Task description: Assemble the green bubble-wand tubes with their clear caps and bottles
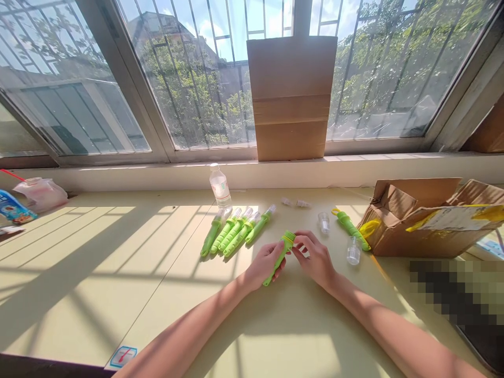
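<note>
My left hand (pixel 264 265) is closed around a light green handle (pixel 276 266), held tilted, its wider ridged end up and away from me. At the right of that ridged end is my right hand (pixel 315 257), its fingers bent inward and the thumb near the forefinger. Whatever may be between those fingertips is too small to make out. Several similar green sticks with clear caps (pixel 235 233) lie side by side beyond my left hand. Another green stick (pixel 352 229) with a yellow loop lies to the right, near two clear plastic cups, one farther (pixel 324 223) and one nearer (pixel 353 252).
A clear water bottle (pixel 220 188) stands behind the sticks, and small clear pieces (pixel 302 203) lie farther back. An open cardboard box (pixel 425 226) is at the right. A cardboard sheet (pixel 293 100) leans on the window. A pinkish container (pixel 41 193) stands far left.
</note>
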`<act>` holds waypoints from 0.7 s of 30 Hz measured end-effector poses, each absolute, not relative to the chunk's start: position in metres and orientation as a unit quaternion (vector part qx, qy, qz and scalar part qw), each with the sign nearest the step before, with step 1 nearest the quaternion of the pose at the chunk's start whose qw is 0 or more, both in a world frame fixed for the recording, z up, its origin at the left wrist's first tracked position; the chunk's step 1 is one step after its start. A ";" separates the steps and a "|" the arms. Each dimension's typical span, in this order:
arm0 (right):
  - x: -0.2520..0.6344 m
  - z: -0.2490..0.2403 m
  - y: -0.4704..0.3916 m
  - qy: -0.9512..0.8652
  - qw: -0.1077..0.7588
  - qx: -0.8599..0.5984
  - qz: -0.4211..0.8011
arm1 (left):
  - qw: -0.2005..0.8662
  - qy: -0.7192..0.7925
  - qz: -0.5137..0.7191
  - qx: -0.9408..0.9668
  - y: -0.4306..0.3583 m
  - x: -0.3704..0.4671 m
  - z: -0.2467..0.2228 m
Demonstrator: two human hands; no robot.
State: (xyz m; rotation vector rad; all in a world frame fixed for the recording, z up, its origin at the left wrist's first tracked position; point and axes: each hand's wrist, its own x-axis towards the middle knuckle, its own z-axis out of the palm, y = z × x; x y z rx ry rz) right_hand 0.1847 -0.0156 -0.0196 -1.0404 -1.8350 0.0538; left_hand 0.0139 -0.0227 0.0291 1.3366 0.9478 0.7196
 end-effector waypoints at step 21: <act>0.186 -0.024 -0.006 -0.746 0.386 -0.542 0.036 | 0.625 0.436 0.333 0.556 -0.025 0.015 0.030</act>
